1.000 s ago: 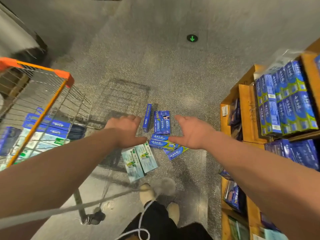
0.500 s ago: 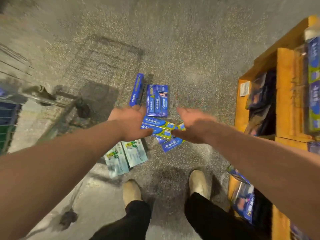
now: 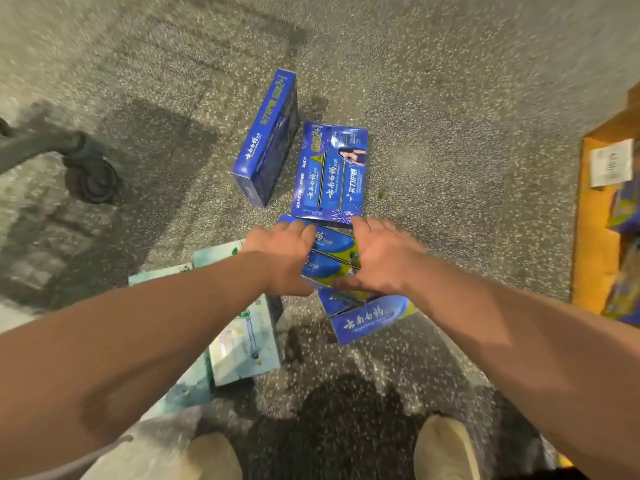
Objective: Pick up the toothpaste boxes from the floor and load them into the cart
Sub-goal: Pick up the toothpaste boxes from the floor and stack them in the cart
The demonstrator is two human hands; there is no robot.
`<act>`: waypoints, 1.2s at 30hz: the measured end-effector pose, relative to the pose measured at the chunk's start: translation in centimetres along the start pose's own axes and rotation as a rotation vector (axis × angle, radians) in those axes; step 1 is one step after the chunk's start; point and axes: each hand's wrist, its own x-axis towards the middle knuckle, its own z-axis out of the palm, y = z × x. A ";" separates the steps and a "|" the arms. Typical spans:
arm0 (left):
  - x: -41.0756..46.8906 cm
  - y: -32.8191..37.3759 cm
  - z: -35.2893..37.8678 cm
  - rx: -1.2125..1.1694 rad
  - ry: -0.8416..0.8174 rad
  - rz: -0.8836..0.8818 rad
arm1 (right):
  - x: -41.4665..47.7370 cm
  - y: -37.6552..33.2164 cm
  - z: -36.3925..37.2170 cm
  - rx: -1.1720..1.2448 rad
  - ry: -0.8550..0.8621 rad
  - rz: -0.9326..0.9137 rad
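Observation:
Several toothpaste boxes lie on the speckled floor. My left hand [image 3: 282, 256] and my right hand [image 3: 382, 254] clasp a pair of blue-and-yellow boxes [image 3: 330, 258] from both sides, thumbs under the near edge and fingers over the far edge. Another blue-and-yellow box [image 3: 370, 318] lies just below them. Beyond my hands a flat dark blue box [image 3: 330, 169] lies face up, and a second dark blue box [image 3: 266, 136] stands on its edge to its left. Pale green boxes [image 3: 242, 341] lie under my left forearm. Of the cart, only a wheel [image 3: 90, 173] shows at the left.
An orange wooden shelf [image 3: 588, 220] with packaged goods stands at the right edge. My two shoes [image 3: 446, 445] are at the bottom of the view. Bare floor stretches beyond the boxes.
I have bent closer to the floor. Both hands dropped onto the blue-and-yellow boxes and closed in on them from the sides. The cart basket has left the view.

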 end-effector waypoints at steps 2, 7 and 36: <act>2.2 -0.3 1.3 0.019 0.004 0.016 | 2.1 0.2 1.7 -0.010 -0.030 0.013; 6.4 -1.3 3.0 0.087 -0.041 0.108 | 5.3 0.4 4.3 -0.054 -0.084 0.024; -11.5 -2.5 -15.2 0.001 0.078 0.200 | -13.6 -5.7 -14.4 -0.207 0.057 -0.064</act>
